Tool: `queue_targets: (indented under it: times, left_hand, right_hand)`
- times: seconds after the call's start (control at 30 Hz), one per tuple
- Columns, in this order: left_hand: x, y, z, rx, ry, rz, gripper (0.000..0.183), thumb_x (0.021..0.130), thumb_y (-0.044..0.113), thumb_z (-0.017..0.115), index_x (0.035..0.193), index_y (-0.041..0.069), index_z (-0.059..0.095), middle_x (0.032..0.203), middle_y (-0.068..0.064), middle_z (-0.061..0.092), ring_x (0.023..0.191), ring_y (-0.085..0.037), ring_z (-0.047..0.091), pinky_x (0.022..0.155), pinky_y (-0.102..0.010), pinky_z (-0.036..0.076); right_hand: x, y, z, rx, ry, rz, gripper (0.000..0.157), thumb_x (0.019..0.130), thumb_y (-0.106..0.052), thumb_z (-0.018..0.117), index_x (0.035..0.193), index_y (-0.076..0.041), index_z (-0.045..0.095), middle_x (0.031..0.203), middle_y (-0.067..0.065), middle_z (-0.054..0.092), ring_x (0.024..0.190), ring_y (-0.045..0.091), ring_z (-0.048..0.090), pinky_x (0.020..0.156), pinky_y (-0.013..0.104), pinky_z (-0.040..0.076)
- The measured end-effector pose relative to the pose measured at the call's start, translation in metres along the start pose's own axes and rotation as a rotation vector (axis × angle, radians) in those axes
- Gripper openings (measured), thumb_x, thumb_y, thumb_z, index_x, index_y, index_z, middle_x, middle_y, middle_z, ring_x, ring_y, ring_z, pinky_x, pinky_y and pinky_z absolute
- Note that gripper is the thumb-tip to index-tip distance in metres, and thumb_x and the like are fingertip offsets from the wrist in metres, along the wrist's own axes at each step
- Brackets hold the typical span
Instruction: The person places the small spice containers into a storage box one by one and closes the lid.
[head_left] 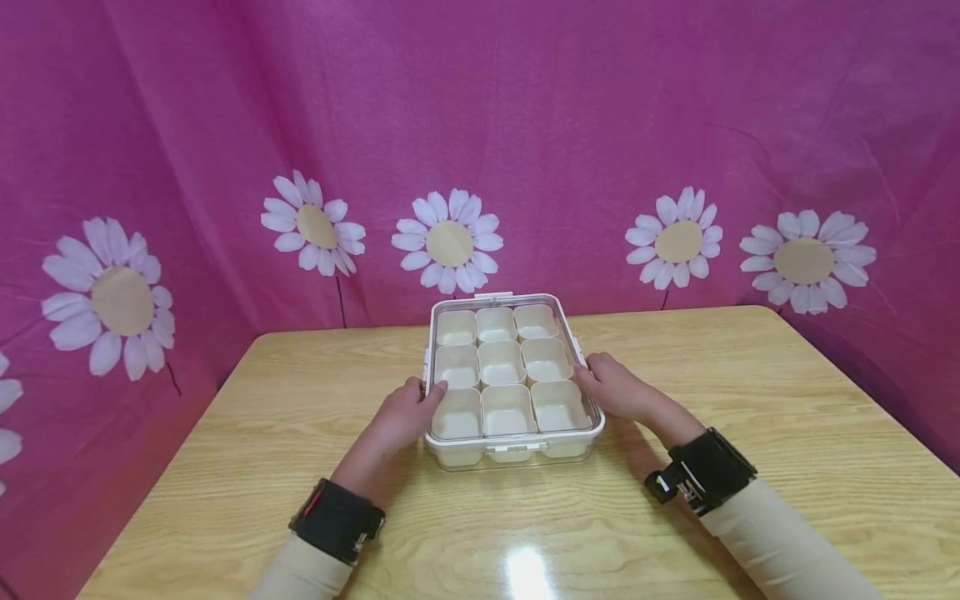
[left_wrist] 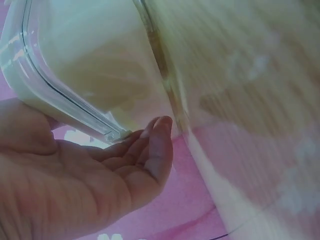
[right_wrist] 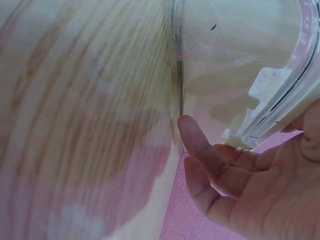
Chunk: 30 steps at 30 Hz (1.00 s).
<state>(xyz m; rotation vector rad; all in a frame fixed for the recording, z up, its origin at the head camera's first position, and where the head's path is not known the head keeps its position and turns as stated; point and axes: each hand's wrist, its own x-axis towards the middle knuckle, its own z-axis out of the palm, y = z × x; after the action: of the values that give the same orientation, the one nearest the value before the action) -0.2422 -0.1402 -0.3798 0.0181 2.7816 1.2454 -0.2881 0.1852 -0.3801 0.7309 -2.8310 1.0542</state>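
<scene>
A clear rectangular storage box (head_left: pixel 465 441) with a white-rimmed lid stands on the wooden table. Several cream cups (head_left: pixel 501 363) fill it in rows, seen through the transparent lid. My left hand (head_left: pixel 400 415) grips the box's left side, thumb over the rim and fingers curled along the wall. On the opposite side my right hand (head_left: pixel 624 390) holds it the same way, thumb on the rim. In the wrist views, left fingertips (left_wrist: pixel 161 125) and right fingertips (right_wrist: pixel 189 127) lie by the side walls, below the lid edge. A white latch (head_left: pixel 517 448) sits at the front.
The light wood table (head_left: pixel 300 467) has its far edge against a magenta curtain (head_left: pixel 555 125) printed with large daisies. Black wrist cameras are strapped over both sleeves, the left band (head_left: pixel 333 518) and the right band (head_left: pixel 712 471). Light glares on the tabletop near the front.
</scene>
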Motion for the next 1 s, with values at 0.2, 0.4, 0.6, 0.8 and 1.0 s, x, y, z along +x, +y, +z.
queue_targets:
  times: [0.2, 0.4, 0.6, 0.8, 1.0]
  left_hand:
    - [-0.002, 0.0, -0.004, -0.088, -0.051, -0.037, 0.049, 0.108, 0.041, 0.043, 0.123, -0.005, 0.05, 0.114, -0.018, 0.057, 0.111, -0.029, 0.053, 0.1, -0.05, 0.043]
    - [-0.001, -0.001, -0.008, -0.073, -0.061, 0.019, 0.04, 0.109, 0.036, 0.043, 0.116, -0.003, 0.052, 0.107, -0.016, 0.056, 0.11, -0.029, 0.051, 0.102, -0.05, 0.041]
    - [0.001, 0.001, -0.011, -0.007, -0.067, 0.034, 0.041, 0.109, 0.036, 0.042, 0.116, -0.003, 0.052, 0.103, -0.016, 0.056, 0.1, -0.028, 0.052, 0.09, -0.045, 0.045]
    - [0.003, 0.003, -0.011, 0.131, -0.04, 0.046, 0.052, 0.108, 0.039, 0.046, 0.126, -0.009, 0.052, 0.111, -0.021, 0.062, 0.102, -0.031, 0.059, 0.089, -0.046, 0.05]
    - [-0.005, 0.011, -0.015, 0.313, 0.008, 0.115, 0.064, 0.105, 0.034, 0.056, 0.154, -0.001, 0.035, 0.148, -0.028, 0.045, 0.138, -0.043, 0.043, 0.11, -0.061, 0.037]
  right_hand:
    - [0.002, -0.007, 0.0, -0.009, -0.029, 0.075, 0.033, 0.104, -0.015, 0.041, 0.096, 0.012, 0.056, 0.093, 0.021, 0.052, 0.084, 0.029, 0.052, 0.075, 0.042, 0.048]
    - [0.002, -0.008, 0.0, -0.014, -0.036, 0.091, 0.032, 0.104, -0.013, 0.04, 0.098, 0.014, 0.056, 0.095, 0.022, 0.052, 0.085, 0.03, 0.052, 0.076, 0.043, 0.048]
    - [0.002, -0.008, 0.0, -0.01, -0.032, 0.08, 0.03, 0.104, -0.013, 0.041, 0.094, 0.011, 0.056, 0.093, 0.021, 0.051, 0.083, 0.029, 0.051, 0.074, 0.041, 0.047]
    - [0.002, -0.009, 0.001, -0.038, -0.029, 0.068, 0.029, 0.104, -0.012, 0.041, 0.087, 0.007, 0.054, 0.089, 0.02, 0.051, 0.078, 0.027, 0.051, 0.071, 0.04, 0.047]
    - [-0.003, -0.017, 0.001, -0.133, -0.092, 0.057, 0.031, 0.105, -0.014, 0.039, 0.089, 0.006, 0.055, 0.09, 0.018, 0.052, 0.081, 0.027, 0.051, 0.079, 0.048, 0.048]
